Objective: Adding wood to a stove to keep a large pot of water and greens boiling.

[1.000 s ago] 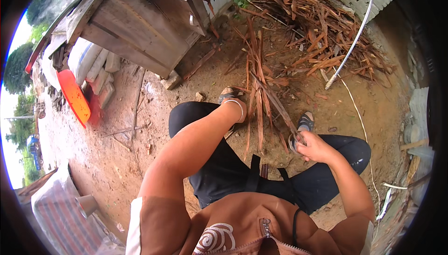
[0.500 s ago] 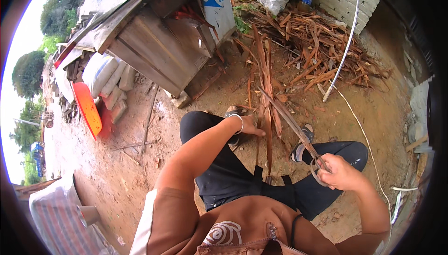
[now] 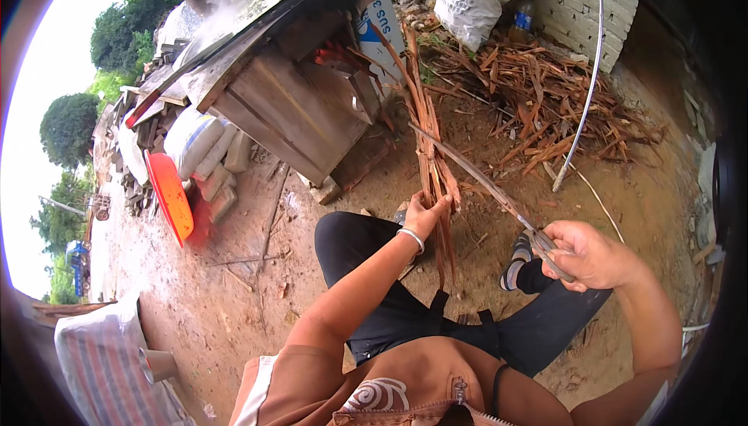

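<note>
My left hand [image 3: 427, 217] is closed round a bundle of long reddish-brown wood strips [image 3: 427, 145], which stands raised in front of my knees. Splintered upper ends of the bundle reach up beside the stove, and thin lower ends hang below my fingers. My right hand [image 3: 580, 256] grips the looped handle of long, rusty fire tongs [image 3: 487, 180]. Their far end crosses the bundle above my left hand; whether it pinches the wood I cannot tell.
A boxy wood-burning stove [image 3: 292, 118] with flames [image 3: 333, 53] in its opening stands ahead left, steaming on top. More split wood [image 3: 545, 98] is heaped ahead right, beside a pale pole [image 3: 586, 106]. An orange-red basin [image 3: 167, 196] leans near filled sacks [image 3: 195, 141].
My left hand has closed on the wood strips and lifted them off the ground, toward the stove. My right hand has moved slightly up and right with the tongs.
</note>
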Demonstrator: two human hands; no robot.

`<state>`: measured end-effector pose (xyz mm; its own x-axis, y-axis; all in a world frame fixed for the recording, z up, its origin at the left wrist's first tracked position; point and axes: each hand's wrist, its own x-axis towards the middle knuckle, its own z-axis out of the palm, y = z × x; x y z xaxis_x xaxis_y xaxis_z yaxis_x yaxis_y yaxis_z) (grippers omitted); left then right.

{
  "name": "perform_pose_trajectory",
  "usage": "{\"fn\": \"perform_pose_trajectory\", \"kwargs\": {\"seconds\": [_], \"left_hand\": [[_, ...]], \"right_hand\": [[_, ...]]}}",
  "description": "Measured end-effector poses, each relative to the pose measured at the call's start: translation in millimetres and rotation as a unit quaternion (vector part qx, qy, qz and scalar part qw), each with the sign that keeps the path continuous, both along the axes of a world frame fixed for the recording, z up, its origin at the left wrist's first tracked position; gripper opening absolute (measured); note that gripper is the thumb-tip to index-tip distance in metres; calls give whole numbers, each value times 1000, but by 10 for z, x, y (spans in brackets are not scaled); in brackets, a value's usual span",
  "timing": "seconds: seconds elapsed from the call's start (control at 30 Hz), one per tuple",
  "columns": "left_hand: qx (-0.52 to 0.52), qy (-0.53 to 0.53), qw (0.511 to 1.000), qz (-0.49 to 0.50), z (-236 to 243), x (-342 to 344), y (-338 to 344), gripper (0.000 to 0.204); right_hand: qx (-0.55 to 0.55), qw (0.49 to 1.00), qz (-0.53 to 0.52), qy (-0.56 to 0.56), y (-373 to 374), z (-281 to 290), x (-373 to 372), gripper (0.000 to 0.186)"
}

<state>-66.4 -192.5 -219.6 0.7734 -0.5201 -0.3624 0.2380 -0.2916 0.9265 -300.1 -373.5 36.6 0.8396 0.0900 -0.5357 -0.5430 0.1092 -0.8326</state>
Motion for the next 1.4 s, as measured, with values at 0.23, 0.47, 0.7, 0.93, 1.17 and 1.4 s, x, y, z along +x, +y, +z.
{"fn": "perform_pose_trajectory", "kwargs": {"seconds": [0.23,0.47,0.7,0.93,1.17,1.4], "left_hand": [[-66,-7,992,107,-178,30,-241,66],[-90,86,984,127,-284,27,-539,80],[-146,105,961,208,-392,-29,-802,60],[-81,82,975,188,-233,404,-971,55],[-113,52,965,231,-411,1037,-1115,62],[-195,-12,947,255,-237,1708,-1282,50]], "right_hand": [[-33,996,81,-20,-178,92,363,18],[-110,984,137,9,-395,117,683,19],[-148,972,180,-13,-507,-57,811,24],[-105,987,122,14,-680,-75,1059,18],[-85,981,166,-50,-929,-205,1608,17],[-98,967,212,-102,-1223,-522,2259,29]]}}
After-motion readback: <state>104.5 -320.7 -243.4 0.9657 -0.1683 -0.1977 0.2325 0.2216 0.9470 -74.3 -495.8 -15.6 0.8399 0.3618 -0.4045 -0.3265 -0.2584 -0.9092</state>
